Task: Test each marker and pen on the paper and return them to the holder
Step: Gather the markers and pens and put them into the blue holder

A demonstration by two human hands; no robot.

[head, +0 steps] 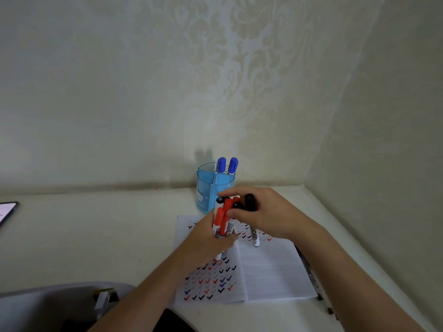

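A bundle of red-capped and black-capped white plastic markers (223,224) is standing upright in the left hand (203,240), whose fingers are wrapping tightly round the barrels, probably to keep the batch together above the page. The right hand (263,212) is holding a black-capped white marker (253,232) under curled fingers, while its thumb and forefinger are pinching at the caps on top of the bundle, seemingly to pick one out or add one. Both hands are hovering over the open lined notebook (268,267), whose left page is carrying rows of red, black and blue ticks, so testing looks well along. Just behind, the translucent blue plastic holder (206,188) is keeping two blue-capped markers (221,164) in a rear compartment. A phone (7,212) is lying at the pale table's (96,236) left edge.
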